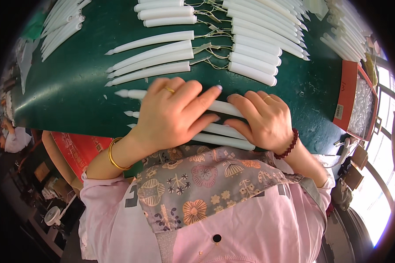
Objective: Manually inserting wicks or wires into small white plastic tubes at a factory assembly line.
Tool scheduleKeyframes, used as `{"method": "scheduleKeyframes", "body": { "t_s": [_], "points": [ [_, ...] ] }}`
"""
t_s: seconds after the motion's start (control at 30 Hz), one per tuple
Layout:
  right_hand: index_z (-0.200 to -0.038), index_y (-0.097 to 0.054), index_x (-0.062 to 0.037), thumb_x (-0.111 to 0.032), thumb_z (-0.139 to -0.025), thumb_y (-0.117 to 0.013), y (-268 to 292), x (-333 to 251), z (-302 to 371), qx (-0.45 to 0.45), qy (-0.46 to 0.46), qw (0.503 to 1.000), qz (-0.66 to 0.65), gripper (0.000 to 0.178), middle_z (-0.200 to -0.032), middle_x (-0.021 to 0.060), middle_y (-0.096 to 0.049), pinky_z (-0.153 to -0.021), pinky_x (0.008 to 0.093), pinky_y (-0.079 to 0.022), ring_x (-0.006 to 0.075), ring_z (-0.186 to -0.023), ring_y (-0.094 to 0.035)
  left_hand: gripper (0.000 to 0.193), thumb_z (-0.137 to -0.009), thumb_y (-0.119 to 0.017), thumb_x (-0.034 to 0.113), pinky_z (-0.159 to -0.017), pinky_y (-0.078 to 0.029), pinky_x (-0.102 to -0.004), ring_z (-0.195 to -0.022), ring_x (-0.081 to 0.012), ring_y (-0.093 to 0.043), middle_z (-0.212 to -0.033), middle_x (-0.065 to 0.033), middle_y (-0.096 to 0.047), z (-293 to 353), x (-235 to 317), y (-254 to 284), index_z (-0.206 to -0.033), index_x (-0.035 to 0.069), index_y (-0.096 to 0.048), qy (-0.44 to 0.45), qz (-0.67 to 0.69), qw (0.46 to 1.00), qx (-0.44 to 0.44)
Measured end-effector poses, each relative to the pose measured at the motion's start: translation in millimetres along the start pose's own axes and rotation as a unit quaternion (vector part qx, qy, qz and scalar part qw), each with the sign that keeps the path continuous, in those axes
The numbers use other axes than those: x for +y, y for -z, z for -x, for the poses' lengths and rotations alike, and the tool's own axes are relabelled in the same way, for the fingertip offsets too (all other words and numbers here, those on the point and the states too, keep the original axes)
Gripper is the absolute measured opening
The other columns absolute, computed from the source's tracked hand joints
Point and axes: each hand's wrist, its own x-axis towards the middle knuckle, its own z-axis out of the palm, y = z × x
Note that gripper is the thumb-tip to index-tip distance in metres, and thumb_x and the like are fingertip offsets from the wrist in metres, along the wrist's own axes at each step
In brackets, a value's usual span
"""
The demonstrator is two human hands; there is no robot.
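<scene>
My left hand [173, 111] is closed over a white taper candle [226, 108] with a flame-shaped tip, which sticks out to the left of the hand. My right hand [265, 118] grips the same candle near its right end, the thumb below and the fingers above. Closer to me, more white taper candles [221, 141] lie side by side under and beside my hands, partly hidden by them. Beyond my hands, a row of white tapers [156, 70] lies to the left, joined by thin wires [208, 61] to white tubes [252, 72] on the right.
More tapers [63, 26] lie at the far left of the green table [87, 96]. An orange-red box [346, 96] of clear plastic pieces stands at the right edge, near a pile of white sticks [346, 35]. A red carton [81, 151] sits below the left edge. Another person [16, 138] is far left.
</scene>
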Motion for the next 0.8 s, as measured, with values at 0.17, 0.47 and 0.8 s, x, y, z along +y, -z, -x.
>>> {"method": "scheduleKeyframes", "body": {
  "t_s": [0.17, 0.47, 0.8],
  "points": [
    [-0.108, -0.072, -0.0072, -0.020, -0.079, -0.086, -7, 4, 3, 0.090, -0.035, 0.995, -0.019, 0.035, -0.097, 0.0052, -0.070, -0.075, 0.0386, -0.050, 0.0257, -0.083, -0.066, 0.036, -0.076, -0.085, 0.019, -0.082, -0.044, -0.0378, -0.088, -0.0190, -0.060, -0.098, 0.0005, -0.059, 7, -9, -3, -0.110, 0.010, -0.078, 0.040, 0.011, 0.997, 0.070],
    [-0.099, -0.074, -0.0091, -0.011, -0.078, -0.085, -4, 3, -4, 0.138, -0.028, 0.990, 0.014, 0.024, -0.096, 0.0038, -0.069, -0.083, 0.0389, -0.048, 0.0247, -0.088, -0.066, 0.025, -0.080, -0.085, 0.016, -0.066, -0.051, -0.0376, -0.078, -0.0280, -0.065, -0.094, -0.0062, -0.069, 12, -15, 1, -0.100, 0.007, -0.075, 0.094, 0.156, 0.983, 0.001],
    [-0.117, -0.066, -0.0105, -0.003, -0.080, -0.074, -10, -1, -13, 0.029, -0.156, 0.984, 0.085, 0.039, -0.105, 0.0063, -0.064, -0.088, 0.0397, -0.048, 0.0290, -0.101, -0.063, 0.022, -0.081, -0.084, 0.013, -0.079, -0.048, -0.0422, -0.093, -0.0277, -0.062, -0.097, -0.0057, -0.061, -5, -20, -2, -0.095, 0.006, -0.069, 0.138, 0.076, 0.987, 0.019]
  ]
}}
